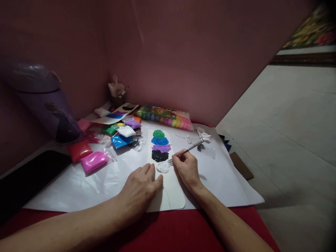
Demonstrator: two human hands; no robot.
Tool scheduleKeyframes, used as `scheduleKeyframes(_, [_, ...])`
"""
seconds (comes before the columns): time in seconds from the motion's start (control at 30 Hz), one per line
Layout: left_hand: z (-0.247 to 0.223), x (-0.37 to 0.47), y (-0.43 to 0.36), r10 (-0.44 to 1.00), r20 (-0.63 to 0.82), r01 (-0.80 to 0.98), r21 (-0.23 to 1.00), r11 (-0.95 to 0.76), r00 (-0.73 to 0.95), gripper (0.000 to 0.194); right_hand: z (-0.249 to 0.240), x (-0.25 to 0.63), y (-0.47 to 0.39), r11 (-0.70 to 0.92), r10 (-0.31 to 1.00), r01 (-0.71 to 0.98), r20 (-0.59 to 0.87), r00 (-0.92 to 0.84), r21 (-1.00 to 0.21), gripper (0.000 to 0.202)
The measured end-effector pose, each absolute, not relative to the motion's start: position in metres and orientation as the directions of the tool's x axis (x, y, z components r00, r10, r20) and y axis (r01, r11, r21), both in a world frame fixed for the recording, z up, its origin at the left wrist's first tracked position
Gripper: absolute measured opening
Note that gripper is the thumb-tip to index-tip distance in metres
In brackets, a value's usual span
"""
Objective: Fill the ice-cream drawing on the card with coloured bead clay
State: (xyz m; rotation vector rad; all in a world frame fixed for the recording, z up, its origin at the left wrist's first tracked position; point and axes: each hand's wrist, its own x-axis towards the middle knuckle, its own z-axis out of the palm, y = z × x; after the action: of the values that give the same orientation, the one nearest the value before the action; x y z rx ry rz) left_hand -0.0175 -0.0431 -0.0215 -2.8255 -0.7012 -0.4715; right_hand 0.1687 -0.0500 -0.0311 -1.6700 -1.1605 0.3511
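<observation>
A cream paper strip [173,196] lies on the white sheet. Down it run textured patches: green [158,134], blue [159,141], purple [161,148], black [160,156] and white [163,167]. My right hand [187,168] pinches a metal fork [191,147], its tines at the right edge of the white patch and its ridged handle slanting up to the right. My left hand [143,183] rests on the strip's left side, palm down, fingers apart, holding nothing, with fingertips beside the white patch.
Clay packets, including pink [94,161], red [80,151] and blue [122,141], lie left. Behind stands a long multicoloured pack [164,117]. A purple container [47,101] and black slab [34,178] are far left. White clay [203,134] and a clear bag [209,152] lie right.
</observation>
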Motion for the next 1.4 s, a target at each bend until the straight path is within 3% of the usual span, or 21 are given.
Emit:
scheduleKeyframes(0.67, [-0.0223,-0.0183,-0.0425,0.43,0.341,0.482,-0.082,-0.873,0.836,0.02,-0.0287,0.1687,-0.0541,-0.05,0.834,0.619,0.308,0.458,-0.784,0.013])
scheduleKeyframes(1.0, [-0.0196,-0.0199,-0.0428,0.444,0.302,0.481,-0.057,-0.875,0.844,0.021,-0.0279,0.1674,-0.0572,-0.005,0.839,0.545,0.293,0.458,-0.839,0.012])
scheduleKeyframes(1.4, [-0.0173,-0.0184,-0.0425,0.446,0.297,0.483,-0.063,-0.873,0.844,0.02,-0.0234,0.1677,-0.0581,-0.073,0.849,0.619,0.277,0.45,-0.782,0.012])
